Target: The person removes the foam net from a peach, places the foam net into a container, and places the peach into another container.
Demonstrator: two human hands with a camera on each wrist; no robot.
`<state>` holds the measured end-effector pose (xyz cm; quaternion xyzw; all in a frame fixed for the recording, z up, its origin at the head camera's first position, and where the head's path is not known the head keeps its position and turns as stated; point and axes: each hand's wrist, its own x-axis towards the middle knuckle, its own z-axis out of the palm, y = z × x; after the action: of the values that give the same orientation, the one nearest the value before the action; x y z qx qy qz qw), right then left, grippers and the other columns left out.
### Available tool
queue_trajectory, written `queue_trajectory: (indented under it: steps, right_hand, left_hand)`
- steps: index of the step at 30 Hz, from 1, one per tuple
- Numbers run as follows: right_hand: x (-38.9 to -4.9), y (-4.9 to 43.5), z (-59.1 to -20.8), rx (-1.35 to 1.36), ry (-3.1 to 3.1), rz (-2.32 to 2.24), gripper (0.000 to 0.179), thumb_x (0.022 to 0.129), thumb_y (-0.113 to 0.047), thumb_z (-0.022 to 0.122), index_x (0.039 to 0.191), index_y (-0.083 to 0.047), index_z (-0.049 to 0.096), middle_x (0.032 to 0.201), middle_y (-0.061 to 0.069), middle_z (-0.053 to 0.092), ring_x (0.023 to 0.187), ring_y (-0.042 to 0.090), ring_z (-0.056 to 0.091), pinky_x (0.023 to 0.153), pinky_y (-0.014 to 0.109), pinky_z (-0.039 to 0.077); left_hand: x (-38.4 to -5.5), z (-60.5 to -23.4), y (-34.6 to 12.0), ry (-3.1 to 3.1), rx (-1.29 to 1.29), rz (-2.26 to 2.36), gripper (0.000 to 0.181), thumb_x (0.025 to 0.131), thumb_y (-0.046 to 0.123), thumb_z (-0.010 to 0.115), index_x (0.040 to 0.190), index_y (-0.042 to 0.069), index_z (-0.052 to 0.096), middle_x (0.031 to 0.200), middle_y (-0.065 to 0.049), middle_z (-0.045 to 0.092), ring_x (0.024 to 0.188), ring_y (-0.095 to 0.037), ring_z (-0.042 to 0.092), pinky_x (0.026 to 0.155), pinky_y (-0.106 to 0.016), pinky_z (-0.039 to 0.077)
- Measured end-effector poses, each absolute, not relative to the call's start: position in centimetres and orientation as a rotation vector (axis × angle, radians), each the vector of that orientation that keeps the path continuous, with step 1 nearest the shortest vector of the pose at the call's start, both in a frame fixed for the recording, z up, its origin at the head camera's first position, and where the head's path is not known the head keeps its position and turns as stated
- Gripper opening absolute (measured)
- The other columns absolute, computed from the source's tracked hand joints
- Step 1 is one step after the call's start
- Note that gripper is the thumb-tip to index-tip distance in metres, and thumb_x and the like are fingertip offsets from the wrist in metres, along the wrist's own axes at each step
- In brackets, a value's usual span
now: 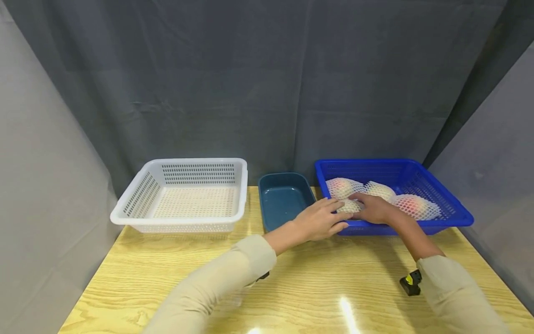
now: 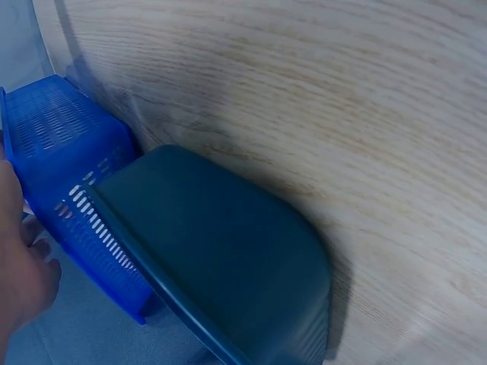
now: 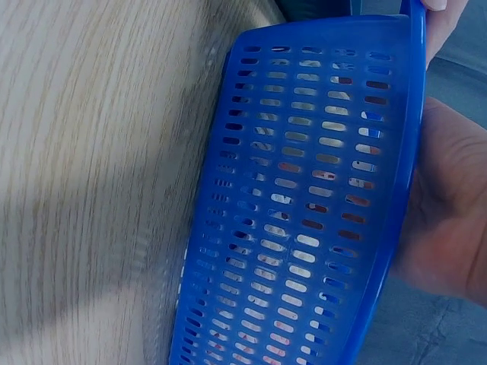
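Observation:
Several pale fruits with pinkish-red patches, each in a white foam net, lie in the blue basket (image 1: 452,211). My right hand (image 1: 375,209) reaches over the front rim and holds the front-left netted fruit (image 1: 349,207) between thumb and fingers. From the left, my left hand (image 1: 319,219) stretches over the basket's corner, its fingers fairly straight and touching or close to that same fruit. Behind it lies another netted fruit (image 1: 343,187); further right are a netted fruit (image 1: 380,190) and a redder one (image 1: 415,206). In the right wrist view, the basket wall hides the fingertips.
A white basket (image 1: 241,195) with slotted walls stands on the left of the wooden table (image 1: 333,278). Between the baskets sits a dark teal tray (image 1: 283,197), close to my left forearm. A grey curtain (image 1: 267,93) hangs behind them.

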<state>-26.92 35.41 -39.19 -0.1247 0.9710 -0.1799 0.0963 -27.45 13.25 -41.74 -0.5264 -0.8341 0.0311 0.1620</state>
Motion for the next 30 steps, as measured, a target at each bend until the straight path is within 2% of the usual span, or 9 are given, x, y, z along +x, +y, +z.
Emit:
queue_trajectory:
  steps: [6,13,22,30]
  right_hand:
    - [-27.5,35.4,-39.7,-0.406,2.888,-0.515,0.069,0.092,-0.035,0.07,0.14,0.01,0.046,0.137,0.037,0.048,0.123,0.057,0.046,0.096,0.066,0.04]
    - [-27.9,35.2,-39.6,-0.362,2.839,-0.52,0.072,0.093,-0.033,0.068,0.143,0.011,0.041,0.142,0.039,0.04,0.127,0.059,0.04,0.099,0.069,0.037]
    - [-28.4,34.9,-39.9,-0.348,2.805,-0.602,0.076,0.091,-0.039,0.071,0.143,0.008,0.042,0.14,0.038,0.044,0.124,0.058,0.043,0.095,0.068,0.04]
    - [-28.6,34.8,-40.1,-0.375,2.778,-0.665,0.078,0.088,-0.041,0.074,0.143,0.005,0.043,0.142,0.037,0.043,0.127,0.057,0.041,0.096,0.068,0.039]
  left_hand:
    - [-27.6,-42.2,13.1,-2.36,-1.542,0.097,0.043,0.11,0.039,0.035,0.148,0.028,0.051,0.146,-0.004,0.052,0.139,-0.022,0.041,0.118,-0.033,0.022]
    - [-28.0,-42.5,13.3,-2.321,-1.562,0.086,0.043,0.11,0.037,0.036,0.148,0.027,0.05,0.145,-0.007,0.052,0.138,-0.022,0.042,0.119,-0.029,0.015]
    - [-27.9,-42.4,13.3,-2.336,-1.589,0.096,0.043,0.11,0.037,0.035,0.149,0.027,0.05,0.147,-0.009,0.051,0.139,-0.024,0.042,0.118,-0.031,0.02]
    - [-28.1,-42.8,13.3,-2.298,-1.577,0.103,0.043,0.11,0.037,0.034,0.147,0.027,0.052,0.145,-0.008,0.053,0.137,-0.022,0.043,0.119,-0.03,0.018]
